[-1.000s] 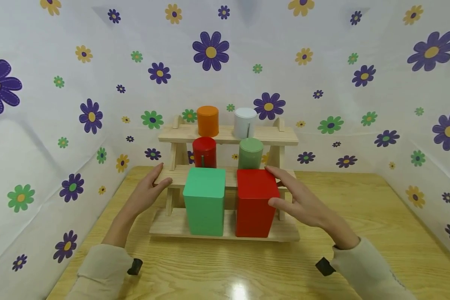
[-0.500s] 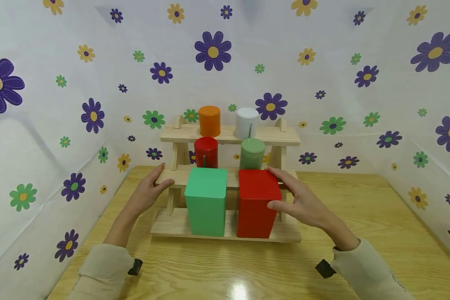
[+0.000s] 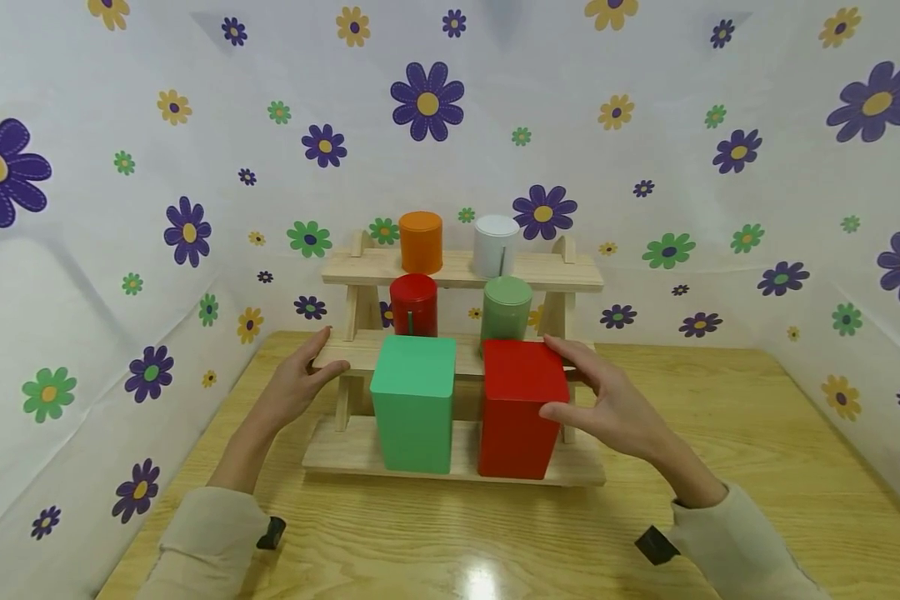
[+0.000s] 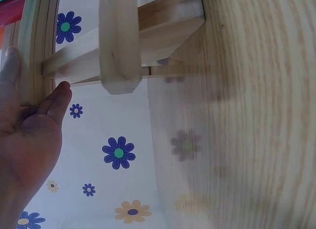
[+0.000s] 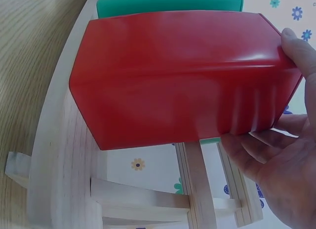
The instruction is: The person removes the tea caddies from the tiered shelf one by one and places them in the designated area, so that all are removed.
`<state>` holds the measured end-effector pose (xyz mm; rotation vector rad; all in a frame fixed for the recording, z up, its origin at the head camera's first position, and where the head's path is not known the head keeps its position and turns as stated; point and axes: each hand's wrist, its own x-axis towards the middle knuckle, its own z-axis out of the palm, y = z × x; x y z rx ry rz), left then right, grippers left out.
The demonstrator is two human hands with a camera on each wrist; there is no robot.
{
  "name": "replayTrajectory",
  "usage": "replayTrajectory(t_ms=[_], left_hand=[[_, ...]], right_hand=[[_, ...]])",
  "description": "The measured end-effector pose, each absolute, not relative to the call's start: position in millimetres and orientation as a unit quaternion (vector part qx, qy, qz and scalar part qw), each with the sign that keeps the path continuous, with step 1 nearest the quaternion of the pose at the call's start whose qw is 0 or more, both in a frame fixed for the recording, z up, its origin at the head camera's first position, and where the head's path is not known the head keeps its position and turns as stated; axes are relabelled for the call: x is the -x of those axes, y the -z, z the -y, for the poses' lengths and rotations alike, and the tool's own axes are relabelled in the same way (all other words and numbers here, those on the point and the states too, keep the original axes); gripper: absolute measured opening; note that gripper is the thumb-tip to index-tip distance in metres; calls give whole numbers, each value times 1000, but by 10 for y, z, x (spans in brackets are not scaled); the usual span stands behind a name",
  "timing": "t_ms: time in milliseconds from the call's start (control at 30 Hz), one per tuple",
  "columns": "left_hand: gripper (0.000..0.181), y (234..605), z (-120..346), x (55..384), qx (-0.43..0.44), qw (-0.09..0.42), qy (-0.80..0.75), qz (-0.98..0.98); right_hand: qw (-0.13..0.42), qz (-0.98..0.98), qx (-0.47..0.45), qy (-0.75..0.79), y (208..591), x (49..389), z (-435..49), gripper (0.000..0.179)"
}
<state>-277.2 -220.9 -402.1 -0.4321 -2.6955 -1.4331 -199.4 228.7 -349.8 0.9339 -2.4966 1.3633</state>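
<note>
A three-tier wooden display stand (image 3: 352,450) stands on the table. On its bottom tier, a tall red box (image 3: 521,437) is to the right of a tall green box (image 3: 414,425). My right hand (image 3: 607,408) holds the red box by its upper right end; in the right wrist view the thumb (image 5: 298,49) lies on one face, the fingers (image 5: 247,152) along another. At the stand's left end my left hand (image 3: 292,385) grips the middle tier, its thumb and fingers on either side of the board (image 4: 32,66) in the left wrist view.
A red cylinder (image 3: 414,304) and a pale green cylinder (image 3: 506,308) stand on the middle tier, behind the boxes. On the top tier are an orange cylinder (image 3: 421,242) and a white one (image 3: 495,246). A flower-printed sheet (image 3: 450,167) encloses the back and sides.
The red box has shifted slightly right with my right hand, widening the gap to the green box. My left hand stays on the stand. The head view has shifted a little.
</note>
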Motion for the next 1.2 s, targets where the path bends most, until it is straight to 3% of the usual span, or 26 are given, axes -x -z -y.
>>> replayTrajectory(t_ms=[1200], left_hand=[[83,4030,2225,2776,146,32,466,872]], right_hand=[[131,823,-295,-467,3329,1621,-2902,83]])
